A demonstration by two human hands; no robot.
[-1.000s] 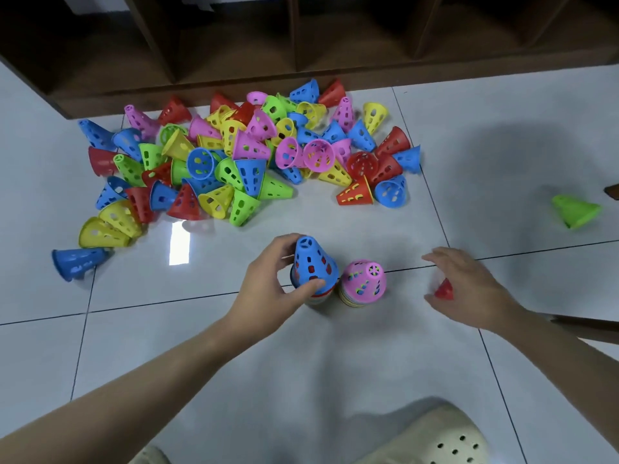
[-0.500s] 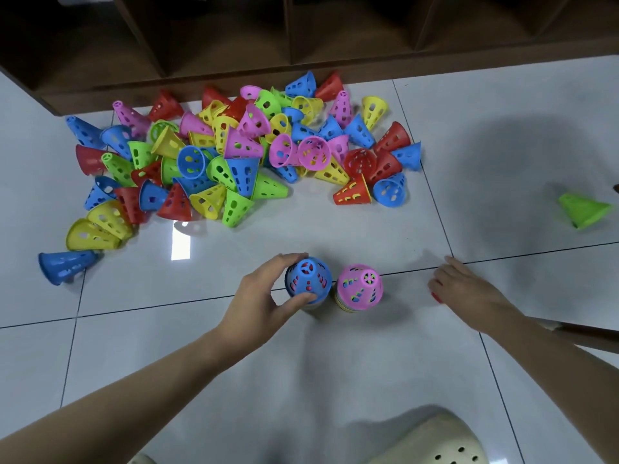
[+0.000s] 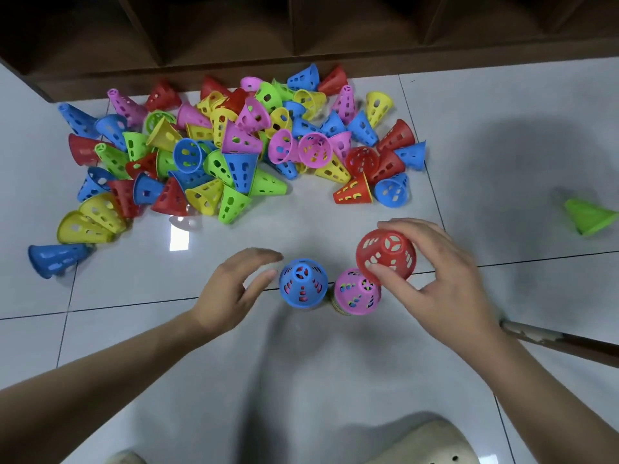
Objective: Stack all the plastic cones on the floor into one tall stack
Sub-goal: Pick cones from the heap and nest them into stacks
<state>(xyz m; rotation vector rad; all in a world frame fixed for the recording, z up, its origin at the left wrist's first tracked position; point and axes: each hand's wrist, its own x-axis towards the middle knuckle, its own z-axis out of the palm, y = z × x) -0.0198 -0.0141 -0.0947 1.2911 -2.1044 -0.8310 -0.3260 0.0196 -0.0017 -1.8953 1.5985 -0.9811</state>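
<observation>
Two short cone stacks stand upright on the white tiles in front of me: one topped by a blue cone, one topped by a pink cone. My right hand holds a red perforated cone just above and right of the pink-topped stack. My left hand hovers with relaxed fingers just left of the blue-topped stack, not touching it. A big loose pile of cones in red, blue, green, yellow and pink lies further back.
A lone green cone lies on its side at the far right. A dark wooden shelf unit runs along the back. A cream perforated shoe shows at the bottom, and a wooden stick lies at the right.
My left hand has let go of the blue-topped stack and drawn back slightly. My right hand lifted the red cone from the floor and carried it left over the pink-topped stack.
</observation>
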